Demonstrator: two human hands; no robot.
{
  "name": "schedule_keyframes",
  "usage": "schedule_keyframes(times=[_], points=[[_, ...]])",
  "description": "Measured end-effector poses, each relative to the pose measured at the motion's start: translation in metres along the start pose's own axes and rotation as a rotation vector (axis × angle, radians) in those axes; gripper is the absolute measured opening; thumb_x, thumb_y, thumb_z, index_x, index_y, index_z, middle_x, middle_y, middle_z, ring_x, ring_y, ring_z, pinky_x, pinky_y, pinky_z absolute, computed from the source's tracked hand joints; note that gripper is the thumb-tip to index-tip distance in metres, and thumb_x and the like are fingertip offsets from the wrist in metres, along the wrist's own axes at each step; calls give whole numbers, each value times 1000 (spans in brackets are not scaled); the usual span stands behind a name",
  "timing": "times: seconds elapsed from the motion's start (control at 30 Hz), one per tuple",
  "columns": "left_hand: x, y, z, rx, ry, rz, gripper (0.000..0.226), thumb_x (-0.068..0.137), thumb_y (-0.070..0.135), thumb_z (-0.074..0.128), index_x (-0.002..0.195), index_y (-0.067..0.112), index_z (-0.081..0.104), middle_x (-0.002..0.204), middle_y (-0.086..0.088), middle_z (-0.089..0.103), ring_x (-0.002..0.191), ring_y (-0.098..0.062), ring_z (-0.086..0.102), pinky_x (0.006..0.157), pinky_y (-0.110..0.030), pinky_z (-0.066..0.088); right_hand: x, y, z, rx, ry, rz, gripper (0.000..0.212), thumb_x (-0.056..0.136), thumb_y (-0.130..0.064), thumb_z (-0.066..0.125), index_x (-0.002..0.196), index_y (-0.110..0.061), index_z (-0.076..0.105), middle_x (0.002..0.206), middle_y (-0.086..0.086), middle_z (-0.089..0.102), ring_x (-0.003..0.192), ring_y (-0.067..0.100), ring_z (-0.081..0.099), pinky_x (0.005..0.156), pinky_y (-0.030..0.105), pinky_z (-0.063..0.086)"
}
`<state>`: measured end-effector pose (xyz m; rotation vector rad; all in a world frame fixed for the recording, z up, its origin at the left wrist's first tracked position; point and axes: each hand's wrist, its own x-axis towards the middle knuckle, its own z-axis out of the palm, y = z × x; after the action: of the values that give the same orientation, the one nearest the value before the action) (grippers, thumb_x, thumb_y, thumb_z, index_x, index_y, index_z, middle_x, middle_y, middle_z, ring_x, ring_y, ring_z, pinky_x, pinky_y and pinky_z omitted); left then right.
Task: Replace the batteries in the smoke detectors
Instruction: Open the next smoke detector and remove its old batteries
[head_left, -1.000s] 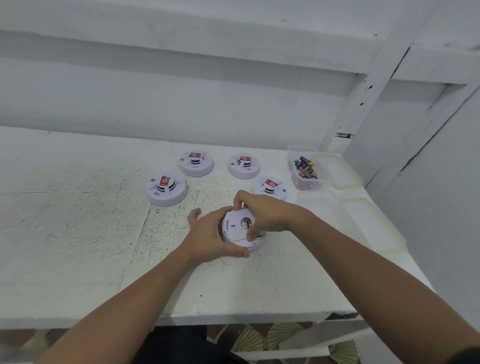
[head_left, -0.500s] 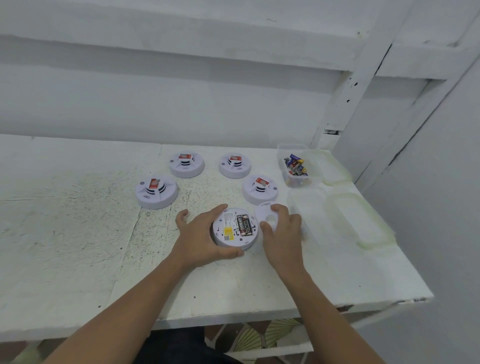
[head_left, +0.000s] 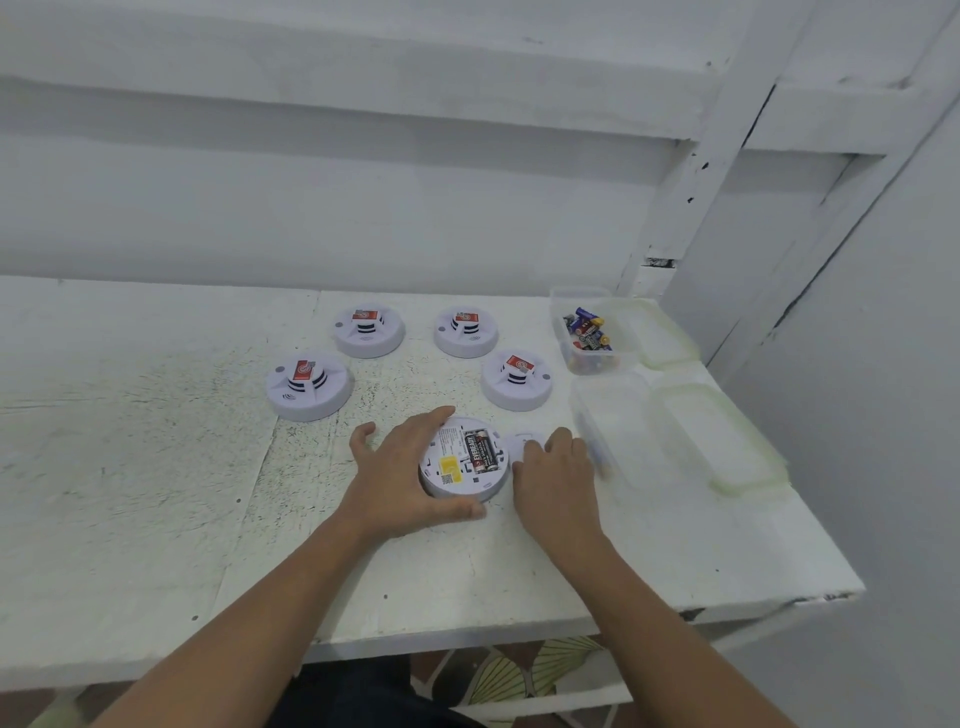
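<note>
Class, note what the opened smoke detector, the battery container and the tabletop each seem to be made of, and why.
Opened smoke detector: smooth white moulded plastic, matte sheen. Battery container: clear plastic, batteries visible through its wall. Tabletop: probably painted wood; white coat worn, speckled, with plank seams.

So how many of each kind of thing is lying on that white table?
Round white smoke detectors: 5
Round white back cover: 1
Clear plastic tubs: 2
Green-rimmed plastic lids: 2
Total: 10, leaving out the batteries, too jumbled to count.
</note>
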<state>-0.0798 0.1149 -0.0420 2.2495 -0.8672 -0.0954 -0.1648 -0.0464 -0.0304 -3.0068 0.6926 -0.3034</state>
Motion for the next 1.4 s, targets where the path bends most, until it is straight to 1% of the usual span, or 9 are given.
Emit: schedule_keyframes(times=[0.07,0.13,0.27,0.37,0.57,0.77,1.0,1.27,1.4], points=[[0,0,0,-16,-9,2,110,46,83,64,141,44,24,132,26,39,124,7,32,111,-39,-12,10,5,0,94,-83,9,22,96,-19,43,106,-6,57,112,12,48,102,26,47,74,27,28],[0,0,0,-20,-9,6,107,48,89,56,141,44,27,133,26,41,125,6,33,112,-42,-11,20,7,-7,248,-72,51,24,96,-17,43,109,-5,58,112,13,50,101,27,51,72,26,28],[1,0,0,-16,4,-14,98,52,87,53,137,42,35,128,26,47,122,7,36,112,-44,-8,37,0,-30,685,-107,24,17,92,-12,50,96,-12,67,88,-4,59,73,2,52,59,10,36],[1,2,1,-27,6,-35,95,52,83,55,136,41,37,119,27,51,116,7,41,111,-43,-6,42,-9,-35,612,-206,-125,19,91,-10,51,92,-10,69,86,-2,62,70,4,51,57,6,36],[2,2,1,-19,7,-34,93,55,81,54,136,40,36,115,29,51,113,8,44,111,-44,-6,49,-17,-34,469,-227,-250,21,90,-10,46,91,-2,65,88,12,66,78,21,57,68,33,46],[1,2,3,11,14,-38,93,56,80,52,137,39,36,115,27,52,112,6,45,111,-46,-7,56,-20,-38,391,-313,-267,20,94,-13,42,96,-4,60,83,7,60,75,18,53,61,30,43],[-1,4,2,2,15,-32,93,56,81,52,138,38,36,118,27,51,113,7,44,111,-48,-7,54,-13,-48,514,-344,-264,5,88,-16,55,91,-13,52,79,1,60,71,16,53,60,27,41],[-1,6,1,-15,20,-42,92,56,80,53,136,39,36,116,27,53,112,9,44,112,-47,-6,54,-5,-49,678,-385,-105,16,84,-22,67,95,-18,57,82,6,68,74,17,66,66,31,52],[-2,7,0,-23,21,-45,90,55,79,53,135,41,37,117,28,52,113,7,45,112,-46,-6,64,9,-63,1049,-425,33,11,86,-9,67,93,-9,59,77,11,66,63,20,65,65,34,59]])
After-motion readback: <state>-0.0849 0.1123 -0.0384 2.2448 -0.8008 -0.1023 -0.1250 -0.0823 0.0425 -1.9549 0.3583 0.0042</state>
